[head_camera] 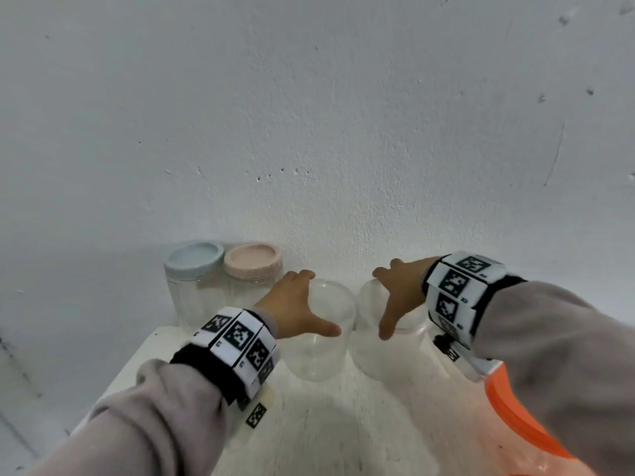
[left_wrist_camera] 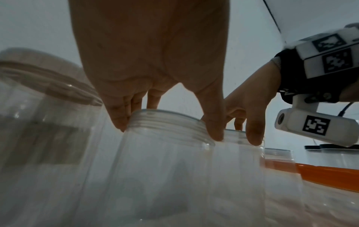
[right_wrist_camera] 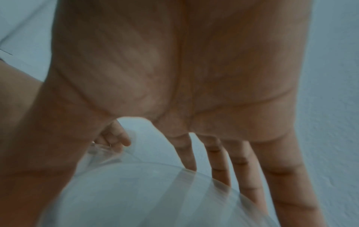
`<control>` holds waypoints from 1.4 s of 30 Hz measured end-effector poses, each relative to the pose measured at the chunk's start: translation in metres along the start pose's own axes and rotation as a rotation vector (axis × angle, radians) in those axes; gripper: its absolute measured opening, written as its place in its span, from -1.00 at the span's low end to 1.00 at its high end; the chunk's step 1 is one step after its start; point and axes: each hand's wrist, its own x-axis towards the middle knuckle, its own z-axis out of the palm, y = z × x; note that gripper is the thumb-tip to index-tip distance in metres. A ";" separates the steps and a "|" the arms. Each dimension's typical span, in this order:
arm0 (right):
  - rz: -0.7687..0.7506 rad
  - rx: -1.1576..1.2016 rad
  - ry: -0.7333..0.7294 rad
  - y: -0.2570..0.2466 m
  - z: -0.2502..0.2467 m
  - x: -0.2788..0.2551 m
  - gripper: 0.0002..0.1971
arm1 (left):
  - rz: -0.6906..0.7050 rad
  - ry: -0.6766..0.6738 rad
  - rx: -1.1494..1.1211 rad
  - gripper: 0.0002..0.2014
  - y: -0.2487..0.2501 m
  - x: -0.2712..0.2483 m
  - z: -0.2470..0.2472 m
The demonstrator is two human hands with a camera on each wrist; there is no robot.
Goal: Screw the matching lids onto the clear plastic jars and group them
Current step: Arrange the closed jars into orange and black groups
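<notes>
A person in grey sleeves reached both hands over a white table (head_camera: 330, 424) that stood against a white wall (head_camera: 309, 115). Each wrist wore a band of black-and-white square markers. The left hand (head_camera: 295, 305) came down from above on an open, lidless clear jar (head_camera: 323, 352), its thumb on the near side of the threaded rim and its fingers (left_wrist_camera: 120, 121) on the far side, so the hand gripped the mouth of the jar. The right hand (head_camera: 398, 297) did the same with a second lidless clear jar (head_camera: 388, 348) standing just to the right of the first, thumb near and fingers spread over the far edge of its rim. The two open jars stood upright, very close together; whether they touched could not be told. Behind and to the left, at the wall, two more clear jars stood upright, close side by side with lids already on: one with a pale blue lid (head_camera: 194, 257) and, to its right, one with a pale pink lid (head_camera: 252, 259). At the right edge of the table, under the right forearm, lay an orange-rimmed plastic container (head_camera: 515, 410), only partly visible. In the right wrist view the palm filled most of the frame, with the fingertips (right_wrist_camera: 189, 161) resting on the blurred curved rim of the jar below.
</notes>
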 end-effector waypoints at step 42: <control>-0.032 0.217 0.239 0.001 0.009 0.030 -0.13 | -0.037 0.121 0.080 -0.22 -0.001 0.036 0.018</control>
